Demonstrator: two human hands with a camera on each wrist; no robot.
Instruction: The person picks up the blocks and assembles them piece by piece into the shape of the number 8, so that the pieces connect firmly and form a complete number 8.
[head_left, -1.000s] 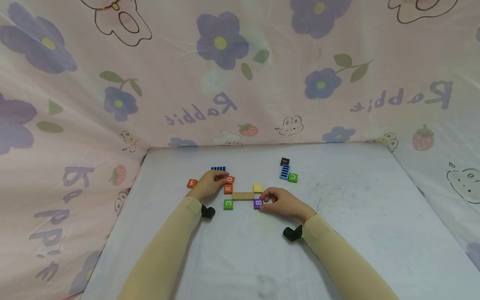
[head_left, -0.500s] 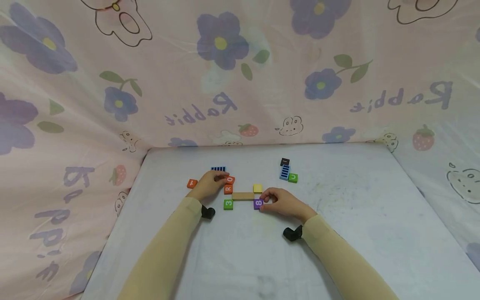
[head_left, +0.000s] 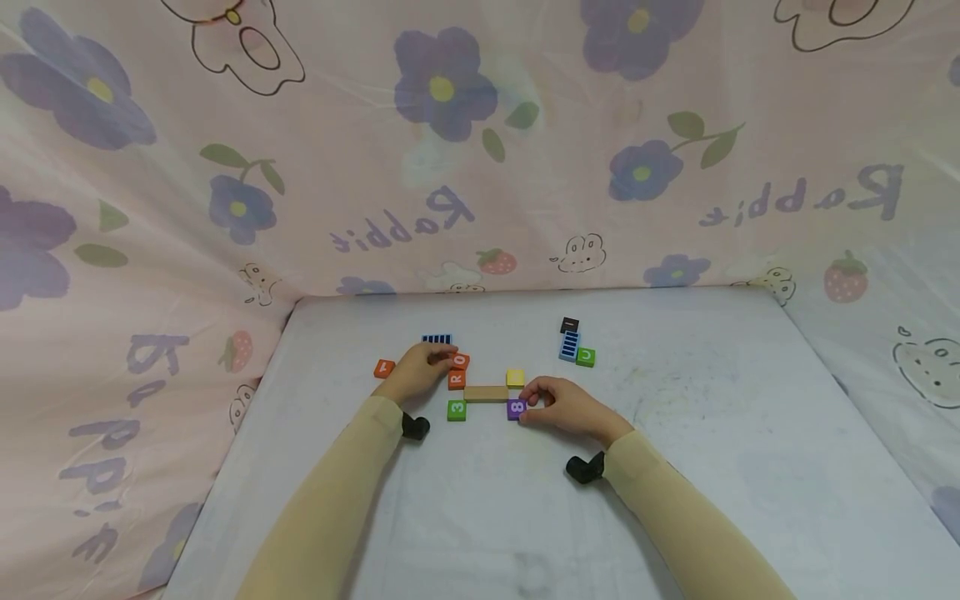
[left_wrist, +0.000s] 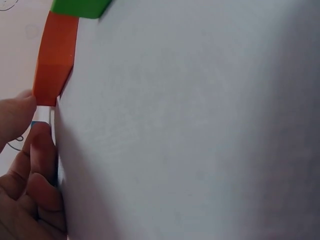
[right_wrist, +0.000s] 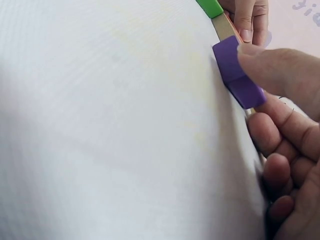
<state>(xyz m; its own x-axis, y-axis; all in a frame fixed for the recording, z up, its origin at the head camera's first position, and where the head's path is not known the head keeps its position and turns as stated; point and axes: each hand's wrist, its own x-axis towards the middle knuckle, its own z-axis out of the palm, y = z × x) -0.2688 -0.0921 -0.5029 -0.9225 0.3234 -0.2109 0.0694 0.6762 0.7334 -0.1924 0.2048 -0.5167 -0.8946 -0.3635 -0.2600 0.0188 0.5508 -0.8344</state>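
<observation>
My left hand (head_left: 415, 371) pinches the orange 0 block (head_left: 462, 362) beyond the R block (head_left: 457, 381); my right hand (head_left: 567, 406) pinches the purple 8 block (head_left: 515, 409) beside the wooden bar (head_left: 486, 394). Light pressure should avoid shifting neighbours.

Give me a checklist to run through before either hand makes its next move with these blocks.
1. Left hand on the orange 0 block: ok, thumb touching.
2. Right hand on the purple 8 block: ok, thumb against it.
3. Wooden plank free of both hands: ok.
4. Orange 0 block square with the orange R block: not ok, slightly askew.
5. Striped block beyond the left hand untouched: cannot tell, partly hidden.
</observation>
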